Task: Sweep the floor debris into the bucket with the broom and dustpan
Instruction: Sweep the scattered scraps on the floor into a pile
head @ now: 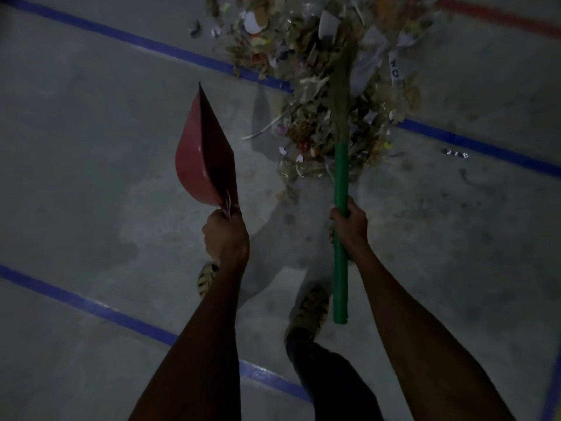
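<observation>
Both bare forearms reach forward over the grey concrete floor point(91, 208), the left hand point(226, 235) gripping the red plastic dustpan point(203, 159) held tilted on edge, the right hand point(350, 229) wrapped around the green-handled straw broom point(340, 183), whose bristles rest in the heap of paper and leaf debris point(309, 86) beyond.

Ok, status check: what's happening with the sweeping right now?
Left hand grips red plastic dustpan, raised. Right hand grips green-handled broom, bristles in debris pile. Bucket not in view.
</observation>
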`<state>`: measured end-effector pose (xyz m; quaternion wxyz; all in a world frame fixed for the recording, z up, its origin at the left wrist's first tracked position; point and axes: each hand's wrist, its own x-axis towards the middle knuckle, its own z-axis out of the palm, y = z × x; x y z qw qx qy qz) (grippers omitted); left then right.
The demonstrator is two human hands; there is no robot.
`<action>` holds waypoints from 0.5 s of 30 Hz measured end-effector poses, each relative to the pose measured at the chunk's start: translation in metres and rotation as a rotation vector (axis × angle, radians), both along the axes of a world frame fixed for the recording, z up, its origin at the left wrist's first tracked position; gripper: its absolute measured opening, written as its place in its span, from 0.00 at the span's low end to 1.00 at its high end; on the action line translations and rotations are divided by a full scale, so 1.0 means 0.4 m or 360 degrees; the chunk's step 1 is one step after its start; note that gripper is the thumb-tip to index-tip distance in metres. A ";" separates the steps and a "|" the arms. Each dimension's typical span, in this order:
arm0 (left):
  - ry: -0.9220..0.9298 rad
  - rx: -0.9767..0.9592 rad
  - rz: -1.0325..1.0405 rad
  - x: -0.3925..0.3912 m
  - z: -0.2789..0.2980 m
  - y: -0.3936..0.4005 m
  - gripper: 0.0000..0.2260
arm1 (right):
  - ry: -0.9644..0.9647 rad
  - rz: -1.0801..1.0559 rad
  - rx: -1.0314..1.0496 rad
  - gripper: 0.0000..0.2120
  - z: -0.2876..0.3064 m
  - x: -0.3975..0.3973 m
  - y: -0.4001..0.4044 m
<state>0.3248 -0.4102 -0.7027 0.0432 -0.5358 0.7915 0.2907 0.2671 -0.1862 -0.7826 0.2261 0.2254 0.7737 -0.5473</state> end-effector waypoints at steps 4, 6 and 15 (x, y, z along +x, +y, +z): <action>-0.0030 0.0027 0.0013 0.014 -0.004 -0.002 0.18 | 0.0016 0.0045 -0.0065 0.09 0.001 -0.006 0.009; -0.0043 0.0040 0.0016 0.020 -0.007 -0.010 0.18 | -0.0019 0.0145 -0.0114 0.11 0.003 -0.006 0.000; -0.0028 0.0066 0.0026 0.039 -0.027 -0.112 0.20 | -0.0386 0.0994 0.0128 0.15 -0.049 -0.022 -0.143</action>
